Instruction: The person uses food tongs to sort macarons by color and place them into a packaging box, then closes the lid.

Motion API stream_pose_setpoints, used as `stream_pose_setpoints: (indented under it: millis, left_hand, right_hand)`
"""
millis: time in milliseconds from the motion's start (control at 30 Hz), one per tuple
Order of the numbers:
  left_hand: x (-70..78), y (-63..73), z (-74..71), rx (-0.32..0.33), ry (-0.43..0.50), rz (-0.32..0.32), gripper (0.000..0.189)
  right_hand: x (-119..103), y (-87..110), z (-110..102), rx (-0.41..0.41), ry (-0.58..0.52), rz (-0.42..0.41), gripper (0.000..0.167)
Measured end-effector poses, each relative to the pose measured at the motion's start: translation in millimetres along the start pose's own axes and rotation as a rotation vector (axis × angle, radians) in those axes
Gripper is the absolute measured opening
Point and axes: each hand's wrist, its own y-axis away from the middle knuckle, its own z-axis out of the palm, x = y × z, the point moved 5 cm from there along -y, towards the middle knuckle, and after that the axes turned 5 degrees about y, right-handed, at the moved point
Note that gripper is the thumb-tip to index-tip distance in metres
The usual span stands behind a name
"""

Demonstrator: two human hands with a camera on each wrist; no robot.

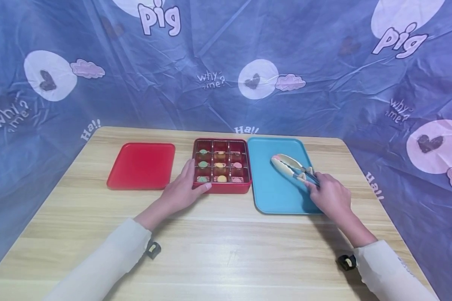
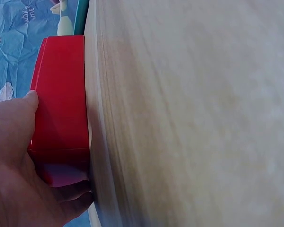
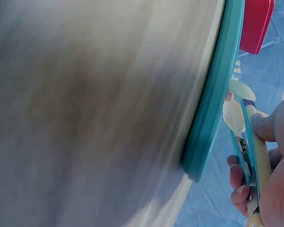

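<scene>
A red box [image 1: 222, 188] with a gridded insert stands mid-table, small green, yellow and pink round pieces in its compartments. My left hand [image 1: 178, 190] holds its front left corner, the thumb on the front rim and the fingers along the left side. In the left wrist view the box's red front wall [image 2: 61, 94] shows beside the thumb. My right hand [image 1: 331, 196] grips tongs [image 1: 291, 167] with cream tips and dark arms, over the blue tray [image 1: 275, 200]. Between the tong tips is a small pink piece [image 1: 276, 157], partly hidden.
A red square lid or tray [image 1: 141, 167] lies left of the box. The blue tray's left edge runs close beside the box's right side. Behind the wooden table [image 1: 211, 251] hangs a blue printed cloth [image 1: 196, 50].
</scene>
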Motion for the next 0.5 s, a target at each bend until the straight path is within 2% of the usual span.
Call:
stream_pose_setpoints:
  millis: [500]
  left_hand:
    - [-3.2, -3.0, 2.4, 0.004, -0.004, 0.001, 0.111]
  right_hand:
    - [-24.6, -5.3, -11.8, 0.089, -0.046, -0.069, 0.041]
